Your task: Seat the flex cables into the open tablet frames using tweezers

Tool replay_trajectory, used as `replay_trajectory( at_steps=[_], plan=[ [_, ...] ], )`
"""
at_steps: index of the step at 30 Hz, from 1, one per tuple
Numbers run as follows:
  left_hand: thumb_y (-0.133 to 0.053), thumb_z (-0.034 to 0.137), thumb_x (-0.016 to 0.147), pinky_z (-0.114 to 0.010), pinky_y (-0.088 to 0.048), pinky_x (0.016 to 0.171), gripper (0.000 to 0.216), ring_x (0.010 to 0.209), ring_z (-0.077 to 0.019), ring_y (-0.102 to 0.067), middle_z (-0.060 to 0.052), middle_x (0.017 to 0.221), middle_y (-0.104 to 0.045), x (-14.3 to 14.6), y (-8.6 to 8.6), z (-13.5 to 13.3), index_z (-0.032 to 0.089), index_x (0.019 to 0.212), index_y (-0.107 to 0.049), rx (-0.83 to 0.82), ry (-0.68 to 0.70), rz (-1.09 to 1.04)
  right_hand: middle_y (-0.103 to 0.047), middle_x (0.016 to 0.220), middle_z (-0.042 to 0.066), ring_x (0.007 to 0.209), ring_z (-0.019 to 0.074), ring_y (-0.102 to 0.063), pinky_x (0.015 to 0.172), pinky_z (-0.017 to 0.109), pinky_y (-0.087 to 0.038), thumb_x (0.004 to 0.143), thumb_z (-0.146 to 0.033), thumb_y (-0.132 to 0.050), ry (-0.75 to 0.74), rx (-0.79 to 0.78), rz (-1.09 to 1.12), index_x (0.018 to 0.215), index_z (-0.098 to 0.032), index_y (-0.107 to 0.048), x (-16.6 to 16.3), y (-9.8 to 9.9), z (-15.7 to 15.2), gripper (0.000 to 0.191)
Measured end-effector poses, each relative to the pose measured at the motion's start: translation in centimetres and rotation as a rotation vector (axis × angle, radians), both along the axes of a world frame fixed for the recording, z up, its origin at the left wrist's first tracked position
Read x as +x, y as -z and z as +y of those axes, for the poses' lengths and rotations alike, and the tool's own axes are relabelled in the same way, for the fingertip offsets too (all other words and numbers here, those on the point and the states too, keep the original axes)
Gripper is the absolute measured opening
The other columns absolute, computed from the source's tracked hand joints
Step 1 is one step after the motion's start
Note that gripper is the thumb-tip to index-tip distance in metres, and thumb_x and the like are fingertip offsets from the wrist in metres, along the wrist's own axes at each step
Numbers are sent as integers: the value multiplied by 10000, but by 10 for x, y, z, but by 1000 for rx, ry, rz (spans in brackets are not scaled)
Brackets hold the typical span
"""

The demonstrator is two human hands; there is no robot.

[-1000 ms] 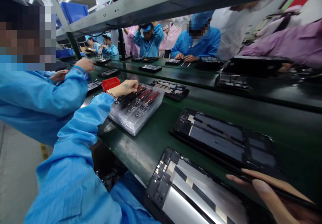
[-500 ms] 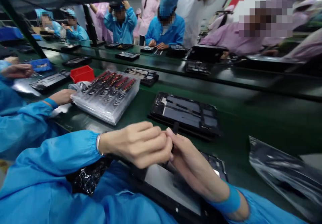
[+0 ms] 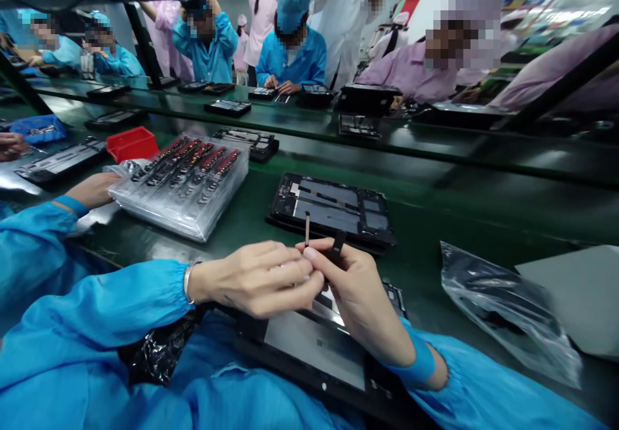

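My left hand [image 3: 261, 278] and my right hand [image 3: 360, 294] meet in front of me with their fingertips closed together. From the pinch rises a thin, brownish strip [image 3: 307, 231] with a dark tip, resembling a flex cable. A short black tab [image 3: 338, 243] sticks up between the fingers of my right hand. The fingers hide how these pieces join, if they do. Beneath my hands, an open tablet housing [image 3: 314, 346] with a grey panel rests tilted near my lap. Just beyond them lies another opened tablet [image 3: 333, 211] with dark cells and a black ribbon across it.
Left of centre is a stack of clear trays [image 3: 178, 191] with small red-and-black parts, touched by a neighbour's hand [image 3: 91, 191]. A red bin [image 3: 131, 144] stands behind. A clear plastic bag [image 3: 512, 314] and grey sheet [image 3: 575, 294] lie right. Co-workers sit across the bench.
The fingertips have shifted, and the thin strip now shows upright above them. My right hand has turned, exposing more of the black tab. The view has swung slightly right.
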State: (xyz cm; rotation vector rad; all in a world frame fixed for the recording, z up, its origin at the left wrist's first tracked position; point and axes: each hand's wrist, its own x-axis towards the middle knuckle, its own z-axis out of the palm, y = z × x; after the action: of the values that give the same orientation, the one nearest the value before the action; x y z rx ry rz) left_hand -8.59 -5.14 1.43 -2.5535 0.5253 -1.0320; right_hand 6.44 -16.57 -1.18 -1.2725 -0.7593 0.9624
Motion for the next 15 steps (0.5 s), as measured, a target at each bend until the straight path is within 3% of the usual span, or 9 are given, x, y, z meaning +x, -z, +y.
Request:
replay_trajectory(
  at_steps=[2,5,10,15],
  plan=[
    [-585,219,980,-269,-520,676,133,750,-141,-624,-57,835,-672,-1,-5,1,103,968,-648,-101,-152,-10,-590,624,-17,519,100,-455,485,239,-376,792,-386,-748,-1,37,-186,871,-181,-759,2,-1,-1,220],
    [-521,177,998,-275,-467,629,133,675,-140,-557,-32,771,-626,-4,-13,-1,134,899,-599,-104,-338,36,-600,616,-17,533,113,-497,516,247,-403,864,-299,-664,-9,136,-486,879,-179,-757,3,-3,-3,153],
    [-470,99,973,-293,-398,572,172,620,-151,-505,-21,710,-555,-10,-16,-18,146,826,-547,-1,-409,44,-683,746,12,616,115,-574,593,235,-439,915,-184,-589,-16,306,-835,882,-168,-728,-1,-6,-8,144],
    [-491,127,977,-302,-345,548,177,595,-142,-477,0,677,-520,-17,-8,-31,160,810,-535,74,-425,9,-667,709,6,594,111,-580,565,221,-426,932,-191,-568,-94,309,-862,827,-168,-697,-10,-2,-14,168]
  ],
)
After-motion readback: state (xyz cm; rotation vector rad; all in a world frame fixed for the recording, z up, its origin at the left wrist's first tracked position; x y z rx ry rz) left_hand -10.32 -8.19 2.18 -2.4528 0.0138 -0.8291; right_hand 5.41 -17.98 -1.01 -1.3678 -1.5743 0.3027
